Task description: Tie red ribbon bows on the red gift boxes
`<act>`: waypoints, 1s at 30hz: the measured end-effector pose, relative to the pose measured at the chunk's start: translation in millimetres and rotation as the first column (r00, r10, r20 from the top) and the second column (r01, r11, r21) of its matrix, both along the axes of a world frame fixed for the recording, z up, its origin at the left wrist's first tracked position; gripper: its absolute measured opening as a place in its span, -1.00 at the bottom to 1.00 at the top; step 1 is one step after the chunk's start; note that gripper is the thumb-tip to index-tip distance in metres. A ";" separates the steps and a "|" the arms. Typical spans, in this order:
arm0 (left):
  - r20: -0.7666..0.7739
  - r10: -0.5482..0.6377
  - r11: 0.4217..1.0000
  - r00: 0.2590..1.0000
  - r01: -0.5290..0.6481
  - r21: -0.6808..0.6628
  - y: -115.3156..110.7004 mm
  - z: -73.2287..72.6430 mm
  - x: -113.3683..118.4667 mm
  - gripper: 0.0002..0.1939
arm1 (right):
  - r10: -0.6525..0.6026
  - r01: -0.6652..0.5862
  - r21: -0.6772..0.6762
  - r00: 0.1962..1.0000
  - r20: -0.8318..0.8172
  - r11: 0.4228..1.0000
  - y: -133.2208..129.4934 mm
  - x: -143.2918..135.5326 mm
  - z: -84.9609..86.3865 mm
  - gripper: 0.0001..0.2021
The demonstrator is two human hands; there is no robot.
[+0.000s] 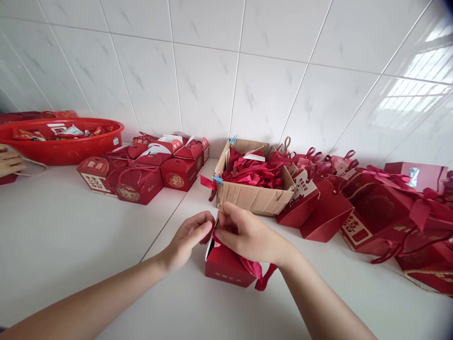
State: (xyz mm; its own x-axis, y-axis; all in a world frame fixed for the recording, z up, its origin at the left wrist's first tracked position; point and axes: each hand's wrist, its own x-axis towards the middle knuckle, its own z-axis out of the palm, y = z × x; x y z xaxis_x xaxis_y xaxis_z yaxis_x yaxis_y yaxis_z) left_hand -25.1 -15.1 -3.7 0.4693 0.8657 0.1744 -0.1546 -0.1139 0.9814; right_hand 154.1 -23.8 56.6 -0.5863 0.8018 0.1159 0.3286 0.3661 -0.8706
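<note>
A small red gift box (pixel 228 268) stands on the white surface between my hands. Its side with a white inner edge is raised, leaving a dark gap at the top left. My left hand (pixel 189 240) closes its thumb and fingers on the box's left side, at a dark red piece there. From the right, my right hand (pixel 249 231) pinches the top of the same box; its fingertips partly hide what they grip. A crimson ribbon (pixel 261 276) comes out from under the right hand and hangs past the box's right side.
Behind the box is a cardboard carton (pixel 253 198) of red ribbons, with blue clips. Several red gift boxes (pixel 143 186) stand left, more red boxes (pixel 327 210) right. A red basin (pixel 71 151) of small packets sits far left, beside another person's hand (pixel 10 163). A tiled wall (pixel 208 85) closes the back.
</note>
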 end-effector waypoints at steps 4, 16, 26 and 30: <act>-0.021 0.032 0.999 0.999 -0.032 -0.012 1.0 2.4 1.1 -0.70 | 0.000 -0.002 0.054 0.999 0.033 0.999 -1.6 -1.0 -1.7 -0.85; -0.069 0.062 0.998 0.996 -0.063 -0.010 4.1 3.0 -0.4 -0.72 | -0.036 0.033 0.119 0.999 0.020 0.992 -2.2 -3.2 -1.6 -0.85; -0.047 0.026 1.000 0.999 -0.026 0.004 3.0 5.9 -0.1 -0.62 | -0.083 0.092 0.130 0.994 -0.069 0.987 -0.5 -6.0 -3.5 -0.83; -0.028 0.041 0.999 0.999 -0.042 -0.013 3.1 5.5 0.9 -0.68 | -0.040 0.047 0.120 0.997 -0.065 0.992 -1.4 -6.7 -3.0 -0.83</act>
